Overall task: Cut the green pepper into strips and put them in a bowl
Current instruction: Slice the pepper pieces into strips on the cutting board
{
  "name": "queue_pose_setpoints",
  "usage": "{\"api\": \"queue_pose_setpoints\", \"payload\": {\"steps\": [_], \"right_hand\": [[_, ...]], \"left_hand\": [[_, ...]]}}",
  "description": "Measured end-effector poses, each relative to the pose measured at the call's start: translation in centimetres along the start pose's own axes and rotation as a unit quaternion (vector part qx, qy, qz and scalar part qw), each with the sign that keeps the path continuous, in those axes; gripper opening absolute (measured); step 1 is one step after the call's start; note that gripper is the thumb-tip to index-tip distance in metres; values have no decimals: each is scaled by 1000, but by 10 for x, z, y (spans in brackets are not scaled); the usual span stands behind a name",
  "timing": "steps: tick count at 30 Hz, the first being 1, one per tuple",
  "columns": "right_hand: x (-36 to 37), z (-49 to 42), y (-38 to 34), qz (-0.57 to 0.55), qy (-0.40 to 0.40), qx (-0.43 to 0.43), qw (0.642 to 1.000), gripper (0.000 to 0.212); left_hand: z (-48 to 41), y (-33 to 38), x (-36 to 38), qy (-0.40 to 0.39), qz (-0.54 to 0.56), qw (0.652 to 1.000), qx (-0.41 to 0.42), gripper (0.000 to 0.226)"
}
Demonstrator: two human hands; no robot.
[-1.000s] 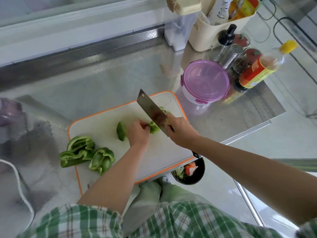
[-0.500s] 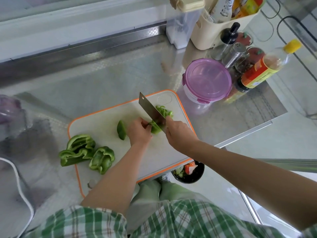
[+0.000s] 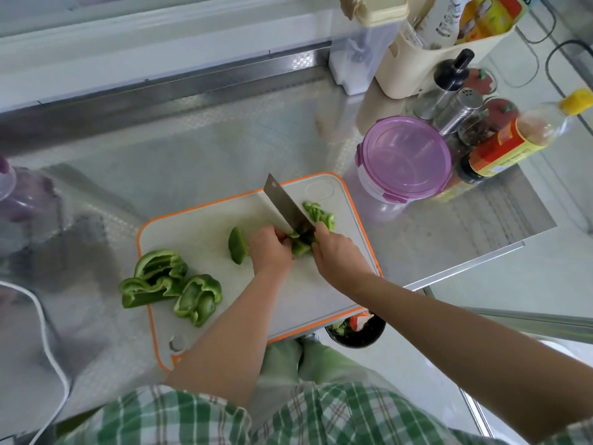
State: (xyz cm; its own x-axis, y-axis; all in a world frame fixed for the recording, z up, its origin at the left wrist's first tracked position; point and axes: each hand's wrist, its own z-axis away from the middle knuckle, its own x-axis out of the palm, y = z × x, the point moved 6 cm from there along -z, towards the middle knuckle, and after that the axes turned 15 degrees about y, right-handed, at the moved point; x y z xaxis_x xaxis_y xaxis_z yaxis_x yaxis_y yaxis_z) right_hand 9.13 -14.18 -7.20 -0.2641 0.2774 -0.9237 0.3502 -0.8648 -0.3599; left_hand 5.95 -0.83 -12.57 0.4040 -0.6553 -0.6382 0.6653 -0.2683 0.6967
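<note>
At 8 o'clock of the cutting board (image 3: pixel 205 226), two pepper sections (image 3: pixel 167 284) are left overhanging its rim onto the bench (image 3: pixel 192 149) and could be nudged off. A wedge (image 3: pixel 238 245) is set just beside the left grip (image 3: pixel 271 248), which is curled on the pepper piece (image 3: pixel 301 247) under the cleaver (image 3: pixel 287 203); fingertips (image 3: pixel 282 234) are held close to the blade, so they could be nicked by a slip. Cut strips (image 3: pixel 319 213) are piled at 1 o'clock. The right grip (image 3: pixel 340 252) is clamped on the cleaver. At 5 o'clock the bowl (image 3: pixel 356 334) is half hidden, easily missed
</note>
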Motion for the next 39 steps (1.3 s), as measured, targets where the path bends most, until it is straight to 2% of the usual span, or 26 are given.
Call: {"api": "queue_pose_setpoints", "payload": {"steps": [3, 6, 10, 14, 19, 27, 39], "right_hand": [[-1, -5, 5, -48, 32, 38, 998, 14], [-2, -11, -2, -57, 28, 33, 997, 11], [-20, -15, -2, -67, 39, 13, 997, 20], [-32, -2, -2, -53, 10, -21, 998, 4], [-27, 7, -5, -41, -14, -14, 999, 6], [-11, 14, -5, -8, -29, -4, 1000, 10], [5, -5, -16, -20, 14, 21, 999, 14]], "left_hand": [[0, 0, 0, -4, 7, 1000, -16, 23], [0, 1, -2, -5, 4, 1000, -19, 18], [4, 7, -3, -26, 18, 999, -39, 8], [4, 7, -6, -24, 14, 999, -37, 14], [-2, 1, -2, -21, 8, 999, -31, 32], [-8, -6, 3, -17, 18, 999, -42, 31], [-6, -2, -2, -10, 19, 999, -30, 31]]}}
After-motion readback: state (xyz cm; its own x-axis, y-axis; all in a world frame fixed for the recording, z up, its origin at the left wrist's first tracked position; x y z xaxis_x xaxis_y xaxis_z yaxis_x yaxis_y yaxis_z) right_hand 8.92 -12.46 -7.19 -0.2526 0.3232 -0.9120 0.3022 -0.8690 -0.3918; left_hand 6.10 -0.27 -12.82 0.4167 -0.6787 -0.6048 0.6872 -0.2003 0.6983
